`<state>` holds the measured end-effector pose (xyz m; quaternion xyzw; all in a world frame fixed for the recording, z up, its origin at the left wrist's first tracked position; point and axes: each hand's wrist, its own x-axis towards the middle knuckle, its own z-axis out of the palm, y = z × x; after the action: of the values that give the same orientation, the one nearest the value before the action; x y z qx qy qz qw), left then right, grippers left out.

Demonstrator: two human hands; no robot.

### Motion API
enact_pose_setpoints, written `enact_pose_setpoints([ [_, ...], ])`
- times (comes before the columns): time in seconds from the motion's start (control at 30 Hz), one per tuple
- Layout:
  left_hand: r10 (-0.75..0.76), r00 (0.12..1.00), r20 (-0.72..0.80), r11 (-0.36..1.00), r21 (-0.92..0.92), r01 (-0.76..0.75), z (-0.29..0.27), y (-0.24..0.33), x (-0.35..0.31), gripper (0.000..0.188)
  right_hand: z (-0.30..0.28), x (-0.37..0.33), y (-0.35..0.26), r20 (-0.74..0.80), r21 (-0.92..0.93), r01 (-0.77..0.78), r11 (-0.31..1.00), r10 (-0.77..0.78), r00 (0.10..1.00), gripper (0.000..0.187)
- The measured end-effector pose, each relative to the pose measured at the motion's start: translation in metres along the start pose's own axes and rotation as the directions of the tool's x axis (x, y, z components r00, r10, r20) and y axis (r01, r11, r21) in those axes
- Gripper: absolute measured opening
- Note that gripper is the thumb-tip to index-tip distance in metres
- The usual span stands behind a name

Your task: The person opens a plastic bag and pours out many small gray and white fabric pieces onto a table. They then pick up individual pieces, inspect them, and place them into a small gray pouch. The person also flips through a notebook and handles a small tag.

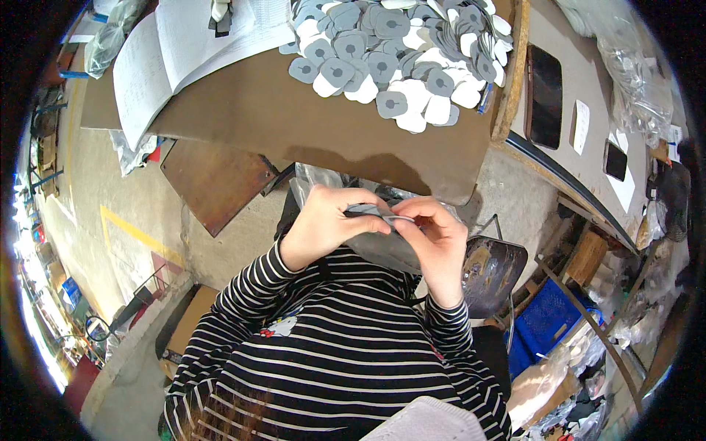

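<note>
My left hand (327,220) pinches a thin grey pad (368,210) between thumb and fingers, in front of the table's near edge. With its thumb and fingertips, my right hand (435,234) grips the pad's other end, so the two hands almost meet. How many layers they hold I cannot tell, since the fingers cover most of it. Beneath the hands a clear plastic bag (382,251) lies across my lap. Beyond them, on the brown table (294,117), is a heap of flat rounded pads (382,66), some grey with a darker round mark, others white.
An open notebook (198,44) hangs over the table's left part. A wooden strip (509,81) borders the pads on the right; past it a phone (545,95) lies on another surface. A stool (494,268) stands by my right arm, near a blue crate (546,320).
</note>
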<state>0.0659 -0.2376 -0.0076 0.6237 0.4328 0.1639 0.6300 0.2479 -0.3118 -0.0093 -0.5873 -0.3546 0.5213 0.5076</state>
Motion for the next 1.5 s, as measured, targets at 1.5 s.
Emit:
enact_pose_setpoints([
  [1.5,-0.089,0.991,-0.097,0.873,-0.487,0.03,-0.028,0.002,0.053,0.045,0.009,0.099,-0.012,-0.044,-0.629,0.299,0.718,-0.417,0.908,0.038],
])
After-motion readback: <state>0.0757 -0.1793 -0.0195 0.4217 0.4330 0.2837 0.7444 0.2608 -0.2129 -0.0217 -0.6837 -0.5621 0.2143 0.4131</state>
